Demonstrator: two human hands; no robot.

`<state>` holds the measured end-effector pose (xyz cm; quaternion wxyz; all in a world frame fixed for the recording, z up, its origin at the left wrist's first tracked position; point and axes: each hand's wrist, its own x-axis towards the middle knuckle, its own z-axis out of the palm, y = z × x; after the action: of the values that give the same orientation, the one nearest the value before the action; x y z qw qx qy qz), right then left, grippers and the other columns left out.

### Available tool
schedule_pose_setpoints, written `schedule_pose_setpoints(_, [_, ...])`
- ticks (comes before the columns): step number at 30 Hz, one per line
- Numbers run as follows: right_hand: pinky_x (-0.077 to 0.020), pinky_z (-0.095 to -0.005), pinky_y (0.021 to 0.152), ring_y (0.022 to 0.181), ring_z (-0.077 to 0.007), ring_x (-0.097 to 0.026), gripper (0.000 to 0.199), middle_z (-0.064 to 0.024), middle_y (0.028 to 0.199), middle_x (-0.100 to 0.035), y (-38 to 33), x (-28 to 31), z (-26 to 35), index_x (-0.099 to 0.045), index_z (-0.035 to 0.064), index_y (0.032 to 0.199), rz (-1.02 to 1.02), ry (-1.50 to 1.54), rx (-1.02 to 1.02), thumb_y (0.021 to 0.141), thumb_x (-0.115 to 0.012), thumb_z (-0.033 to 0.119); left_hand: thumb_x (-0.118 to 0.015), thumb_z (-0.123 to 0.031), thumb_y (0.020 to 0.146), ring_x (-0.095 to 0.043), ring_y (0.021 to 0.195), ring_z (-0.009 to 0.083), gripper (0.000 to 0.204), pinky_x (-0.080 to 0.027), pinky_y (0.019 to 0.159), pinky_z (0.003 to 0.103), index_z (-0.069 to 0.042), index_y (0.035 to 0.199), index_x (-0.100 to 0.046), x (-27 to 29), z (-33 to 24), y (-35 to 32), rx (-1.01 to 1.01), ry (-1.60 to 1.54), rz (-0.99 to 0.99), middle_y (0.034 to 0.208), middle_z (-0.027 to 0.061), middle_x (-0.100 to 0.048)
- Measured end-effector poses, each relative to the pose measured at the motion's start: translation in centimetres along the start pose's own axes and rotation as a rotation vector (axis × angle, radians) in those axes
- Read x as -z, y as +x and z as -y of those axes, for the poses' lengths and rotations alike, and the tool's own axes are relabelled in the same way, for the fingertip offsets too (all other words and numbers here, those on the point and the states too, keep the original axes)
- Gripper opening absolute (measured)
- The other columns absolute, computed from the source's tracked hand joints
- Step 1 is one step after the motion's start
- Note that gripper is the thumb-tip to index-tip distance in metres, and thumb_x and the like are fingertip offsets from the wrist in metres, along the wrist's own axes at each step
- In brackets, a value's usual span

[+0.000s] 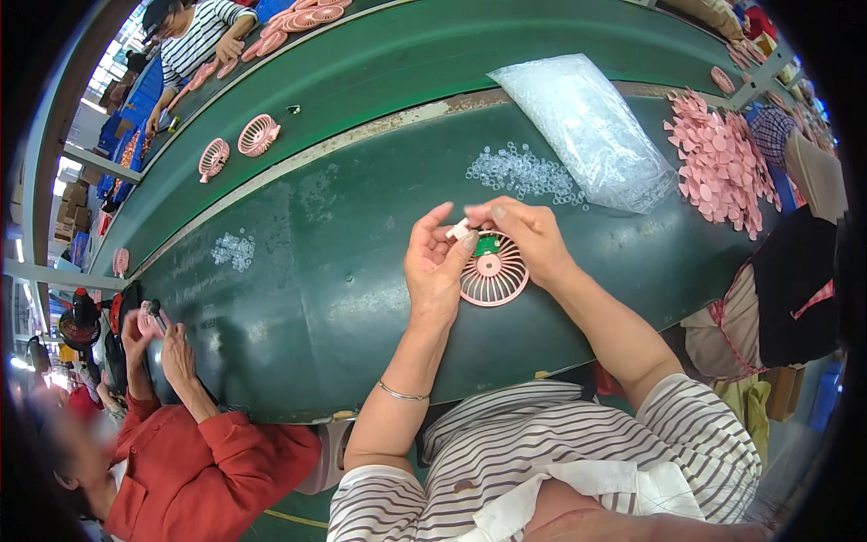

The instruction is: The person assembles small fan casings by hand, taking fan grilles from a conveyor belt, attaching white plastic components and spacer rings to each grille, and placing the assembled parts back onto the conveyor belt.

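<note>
The hands (pixel 488 253) hide part of the pink fan grille (pixel 495 275)'s upper rim.

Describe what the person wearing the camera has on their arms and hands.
Both forearms are bare, with no gloves on the left hand or right hand. A thin silver bracelet circles the left forearm. Short sleeves of a white shirt with dark stripes end above the elbows.

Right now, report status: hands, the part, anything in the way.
Left hand and right hand both pinching the pink fan grille over the green table. Small white piece at fingertips. Clear rings beyond, not blocking.
</note>
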<state>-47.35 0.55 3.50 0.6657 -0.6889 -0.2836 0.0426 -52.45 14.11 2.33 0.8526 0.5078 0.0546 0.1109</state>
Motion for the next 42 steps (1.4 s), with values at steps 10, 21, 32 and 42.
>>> schedule_pose_setpoints(10, [-0.0483, -0.0272, 0.08, 0.093, -0.0161, -0.058, 0.029, -0.0101, 0.103, -0.06, 1.8, 0.2, 1.0, -0.06, -0.0025, 0.106, 0.046, 0.573, -0.48, 0.089, -0.054, 0.021, -0.059, -0.002, 0.082, -0.058, 0.094, 0.014, 0.032, -0.047, 0.084, 0.026, -0.001, 0.114, -0.055, 0.6, 1.0, 1.7, -0.163, 0.109, 0.0, 0.104, 0.0072, -0.061])
schedule_pose_setpoints(21, [-0.0422, -0.0245, 0.08, 0.09, -0.0137, -0.055, 0.017, -0.0112, 0.099, -0.061, 1.7, -0.3, -0.6, -0.062, -0.0084, 0.095, 0.052, 0.034, -0.057, 0.088, -0.051, 0.003, -0.059, 0.001, 0.082, -0.057, 0.081, 0.0077, 0.024, -0.048, 0.071, 0.021, 0.0, 0.106, -0.056, 0.7, -0.1, 1.9, -0.029, 0.009, -0.01, 0.09, 0.0043, -0.06])
schedule_pose_setpoints(32, [-0.0275, -0.0255, 0.046, 0.056, -0.0046, -0.036, 0.029, 0.0037, 0.058, -0.041, 1.2, 1.4, 0.2, -0.053, 0.0008, 0.065, 0.041, -0.194, -0.167, 0.089, -0.052, 0.016, -0.067, -0.006, 0.077, -0.058, 0.079, 0.0124, 0.024, -0.049, 0.07, 0.024, -0.006, 0.1, -0.065, -0.3, 1.2, 1.7, -0.234, 0.523, -0.039, 0.087, 0.0069, -0.06])
schedule_pose_setpoints(42, [-0.0448, -0.0289, 0.051, 0.053, -0.0145, -0.057, 0.027, -0.0099, 0.061, -0.061, 3.3, 4.4, -1.3, -0.066, -0.0022, 0.078, -0.262, -0.289, -0.286, 0.082, -0.059, 0.023, -0.063, 0.001, 0.08, -0.059, 0.082, 0.011, 0.033, -0.05, 0.075, 0.024, 0.003, 0.112, -0.057, 0.3, -1.1, 1.7, 0.055, 0.036, 0.029, 0.094, 0.007, -0.061])
